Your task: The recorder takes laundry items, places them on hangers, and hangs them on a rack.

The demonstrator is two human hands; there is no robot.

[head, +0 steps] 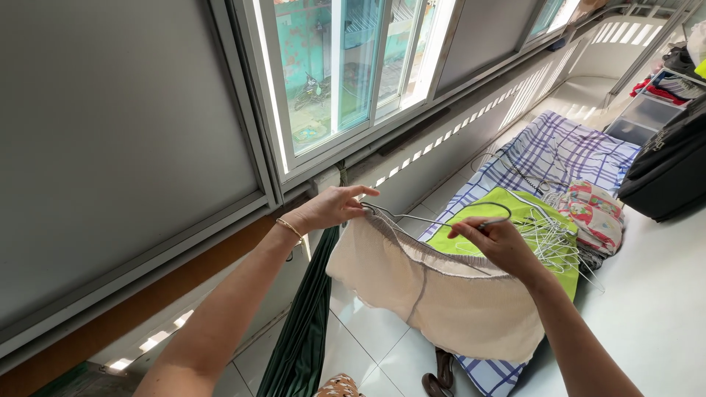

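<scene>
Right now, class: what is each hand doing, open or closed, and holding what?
Left hand: closed, pinching the cream knitted garment at its top edge.
Right hand: closed on the wire hanger.

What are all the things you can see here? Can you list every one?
cream knitted garment: one, cream, held up between both hands
wire hanger: one, silver, being slipped into the garment's top edge
pile of wire hangers: several, silver, on the green cloth
green cloth: one, lime green, on the checked sheet
checked sheet: one, blue and white, on the floor
dark green fabric: one, hanging below the window
black bag: one, far right
window: one, glass with pale frames
left hand: gripping the garment's left edge
right hand: holding the hanger
</scene>
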